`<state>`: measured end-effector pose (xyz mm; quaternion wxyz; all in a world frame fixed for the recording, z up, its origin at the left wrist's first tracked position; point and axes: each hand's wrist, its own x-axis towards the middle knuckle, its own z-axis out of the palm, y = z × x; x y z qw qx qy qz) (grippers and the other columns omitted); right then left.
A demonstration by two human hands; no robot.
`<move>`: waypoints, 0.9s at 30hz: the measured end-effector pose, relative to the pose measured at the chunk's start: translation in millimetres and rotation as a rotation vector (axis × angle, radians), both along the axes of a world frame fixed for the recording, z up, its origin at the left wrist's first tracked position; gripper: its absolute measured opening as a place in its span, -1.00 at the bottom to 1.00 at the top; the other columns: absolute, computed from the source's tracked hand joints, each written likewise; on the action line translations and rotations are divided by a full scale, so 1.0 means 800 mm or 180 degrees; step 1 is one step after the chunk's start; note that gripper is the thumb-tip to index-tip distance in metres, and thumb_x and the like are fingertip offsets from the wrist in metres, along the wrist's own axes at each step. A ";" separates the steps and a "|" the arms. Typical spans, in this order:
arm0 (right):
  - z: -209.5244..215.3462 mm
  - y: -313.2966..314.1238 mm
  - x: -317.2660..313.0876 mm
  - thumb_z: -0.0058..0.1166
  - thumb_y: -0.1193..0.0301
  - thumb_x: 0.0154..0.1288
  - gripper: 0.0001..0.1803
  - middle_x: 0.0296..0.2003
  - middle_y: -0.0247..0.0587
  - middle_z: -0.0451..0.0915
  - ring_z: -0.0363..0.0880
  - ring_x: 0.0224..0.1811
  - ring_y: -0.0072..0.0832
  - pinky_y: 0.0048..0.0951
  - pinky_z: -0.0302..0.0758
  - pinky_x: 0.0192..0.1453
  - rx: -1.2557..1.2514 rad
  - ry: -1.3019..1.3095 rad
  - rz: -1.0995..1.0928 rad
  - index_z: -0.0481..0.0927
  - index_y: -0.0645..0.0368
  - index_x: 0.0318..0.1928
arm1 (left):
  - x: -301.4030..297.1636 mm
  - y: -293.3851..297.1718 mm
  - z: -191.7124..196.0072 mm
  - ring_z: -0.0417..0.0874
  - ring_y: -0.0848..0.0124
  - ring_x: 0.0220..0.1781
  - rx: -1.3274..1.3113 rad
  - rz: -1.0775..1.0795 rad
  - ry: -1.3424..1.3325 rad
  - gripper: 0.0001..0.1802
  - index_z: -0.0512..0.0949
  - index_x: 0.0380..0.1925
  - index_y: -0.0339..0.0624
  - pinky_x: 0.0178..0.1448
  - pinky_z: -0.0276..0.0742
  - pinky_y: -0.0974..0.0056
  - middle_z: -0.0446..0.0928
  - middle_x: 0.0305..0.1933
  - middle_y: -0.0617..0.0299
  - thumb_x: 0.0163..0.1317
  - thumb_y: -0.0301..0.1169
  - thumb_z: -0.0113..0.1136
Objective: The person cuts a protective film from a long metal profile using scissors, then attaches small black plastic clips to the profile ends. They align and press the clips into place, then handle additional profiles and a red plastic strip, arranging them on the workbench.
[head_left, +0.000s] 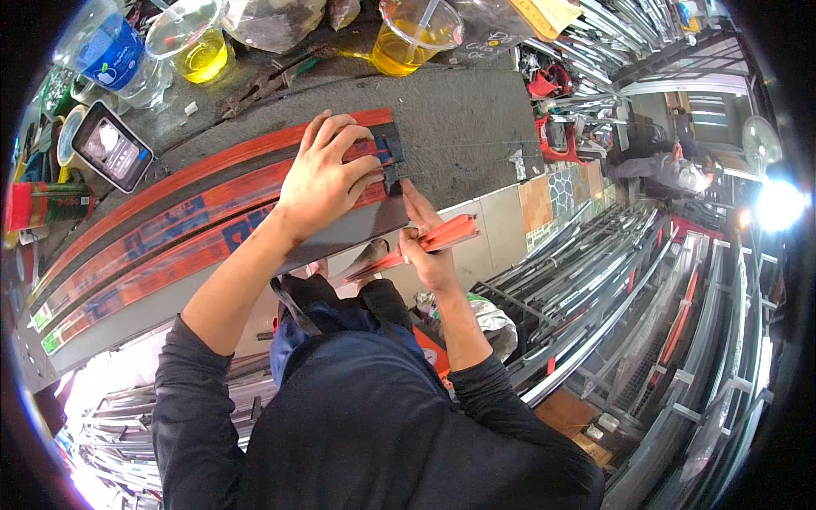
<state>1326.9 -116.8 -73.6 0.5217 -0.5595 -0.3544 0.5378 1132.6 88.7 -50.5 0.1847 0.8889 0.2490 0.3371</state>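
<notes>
1. Pressing down flat, the left hand (327, 174) lies with spread fingers on the end of the long orange-wrapped profiles (170, 229); it grips nothing, and this weight probably keeps the strips from sliding on the counter (467, 127).
2. The right hand (429, 255) is closed around a short orange profile piece (425, 245), with the forefinger stretched up to the dark end of the long strips, just beside the left hand. The short piece points out over the counter edge, above the person's legs.
3. The long profiles lie side by side, running from the left rim toward the middle of the counter, and they end near the front edge, where both hands meet.
4. Behind the hands, the grey counter top has free room toward the right; one small metal piece (518, 161) lies there.
5. Along the far edge stand two plastic cups with yellow drink (412, 38), a water bottle (115, 55) and dark pliers (255, 89); a phone (110, 146) lies at the left. All are well apart from the hands.
6. Below the counter edge, to the right, many metal bars (595, 272) lie stacked on the floor, so the free space on that side is narrow.
</notes>
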 end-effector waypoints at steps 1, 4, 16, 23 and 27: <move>0.003 0.000 0.000 0.06 0.77 0.48 -0.03 0.85 -0.21 0.29 0.45 -0.32 -0.81 -0.55 0.50 -0.23 0.0055 -0.0061 0.0014 0.18 0.18 0.86 | 0.001 0.000 0.000 0.57 0.01 0.55 -0.0015 -0.0002 0.0027 -0.74 0.88 -0.12 0.03 0.78 0.36 -0.33 0.67 0.32 0.19 0.21 -0.24 0.68; 0.007 -0.001 -0.003 0.07 0.76 0.43 -0.01 0.84 -0.24 0.30 0.42 -0.32 -0.82 -0.57 0.49 -0.21 -0.0066 -0.0241 0.0011 0.19 0.19 0.85 | 0.003 0.001 0.001 0.57 0.01 0.55 -0.0040 0.0007 0.0062 -0.73 0.88 -0.12 0.03 0.80 0.34 -0.35 0.68 0.32 0.20 0.20 -0.24 0.68; 0.009 0.008 -0.001 0.15 0.72 0.30 -0.01 0.82 -0.26 0.36 0.38 -0.30 -0.83 -0.57 0.43 -0.19 0.0095 -0.0077 -0.0036 0.34 0.24 0.79 | 0.010 0.001 0.008 0.61 0.00 0.51 -0.0075 -0.0147 0.0177 -0.74 0.87 -0.13 -0.03 0.81 0.35 -0.39 0.68 0.31 0.15 0.18 -0.33 0.68; 0.016 0.012 0.000 0.19 0.69 0.28 0.03 0.73 -0.26 0.50 0.41 -0.23 -0.78 -0.53 0.50 -0.10 -0.0082 -0.0012 -0.0088 0.33 0.22 0.81 | 0.012 0.002 0.006 0.61 -0.02 0.51 -0.0166 -0.0196 0.0163 -0.73 0.86 -0.11 -0.05 0.83 0.32 -0.42 0.68 0.31 0.13 0.19 -0.34 0.69; 0.006 0.007 0.003 0.21 0.67 0.29 0.02 0.64 -0.19 0.61 0.38 -0.28 -0.80 -0.57 0.46 -0.16 -0.0019 -0.0223 -0.0093 0.33 0.21 0.81 | 0.011 0.001 -0.001 0.63 -0.02 0.50 -0.0065 -0.0173 0.0188 -0.70 0.86 -0.09 -0.04 0.82 0.34 -0.42 0.69 0.31 0.13 0.18 -0.33 0.70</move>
